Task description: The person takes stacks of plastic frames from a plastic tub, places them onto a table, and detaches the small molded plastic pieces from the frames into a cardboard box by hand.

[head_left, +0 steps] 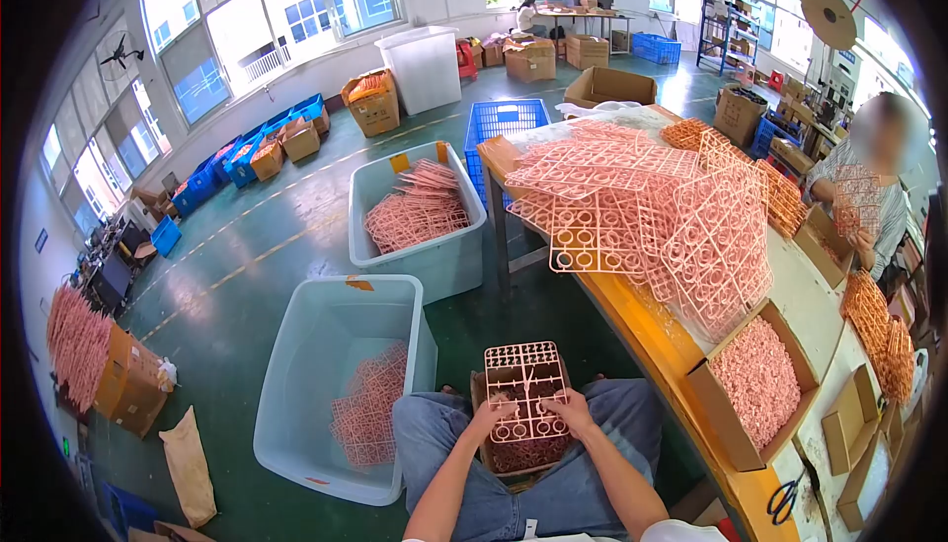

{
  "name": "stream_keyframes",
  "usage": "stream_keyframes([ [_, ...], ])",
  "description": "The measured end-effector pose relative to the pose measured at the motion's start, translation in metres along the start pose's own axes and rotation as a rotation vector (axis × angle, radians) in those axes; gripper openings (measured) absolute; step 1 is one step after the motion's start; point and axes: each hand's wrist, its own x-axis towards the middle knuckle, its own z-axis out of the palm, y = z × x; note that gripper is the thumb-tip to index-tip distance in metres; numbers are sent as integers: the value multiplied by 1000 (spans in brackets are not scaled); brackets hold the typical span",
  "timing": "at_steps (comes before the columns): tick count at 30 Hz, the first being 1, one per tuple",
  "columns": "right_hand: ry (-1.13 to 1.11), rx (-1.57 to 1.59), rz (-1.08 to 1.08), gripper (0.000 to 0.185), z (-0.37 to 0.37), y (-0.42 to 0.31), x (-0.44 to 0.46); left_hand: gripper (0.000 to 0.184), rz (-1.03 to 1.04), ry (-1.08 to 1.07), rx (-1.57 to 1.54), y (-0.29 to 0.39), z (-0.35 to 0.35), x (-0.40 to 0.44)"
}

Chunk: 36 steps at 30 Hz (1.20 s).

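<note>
A pink plastic sprue frame (522, 364), with rows of rings and small shapes, is held up between my two hands. My left hand (492, 413) grips its lower left side, and my right hand (570, 411) grips the lower right, fingers closed on the lattice. Below it, between my knees, stands a cardboard box (479, 386) containing pink pieces, partly covered by the frame. To my left is a light blue tub (286, 394) with several pink frames (370, 409) at its bottom. A large heap of similar frames (671, 206) lies on the table at my right.
The wooden-edged table (642, 330) carries a box of small pink pieces (758, 374) and scissors (783, 503). Another tub (474, 256) of frames stands ahead, beside a blue crate (494, 122). Across the table a person (879, 187) holds a frame. A carton (128, 384) is far left.
</note>
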Motion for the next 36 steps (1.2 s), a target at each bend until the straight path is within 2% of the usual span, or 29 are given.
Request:
stream_keyframes([
  [2,-25,84,96,14,-5,1,1,17,50,116,127,-3,3,1],
  [6,-83,95,188,13,-14,12,9,21,38,82,98,-6,-2,3],
  [8,-108,125,199,16,-11,9,7,24,39,45,216,-8,-7,5],
  [12,-136,133,192,20,-3,-8,-1,23,-64,97,73,4,0,-1],
  [14,-197,290,331,21,0,-18,-4,24,-83,123,28,3,-3,-1],
  [15,-225,138,272,18,3,-18,-5,27,-100,130,14,2,-5,-1],
  [20,-104,9,198,14,-2,12,5,21,-87,117,64,-2,-3,-4],
  [22,-42,-99,151,14,-7,22,12,20,30,208,516,-2,-1,-5],
  [26,-55,-23,155,14,-8,26,14,20,38,138,193,-27,-15,9],
  [27,-64,-47,136,14,-9,25,14,20,37,138,194,-29,-16,10],
  [32,-122,-121,53,14,-8,23,15,21,-121,149,-8,-20,-11,6],
  [35,-142,-89,142,19,-8,15,12,21,-220,150,-99,-8,-6,1],
  [36,-163,26,198,23,-8,11,12,21,-220,150,-99,-6,-6,2],
])
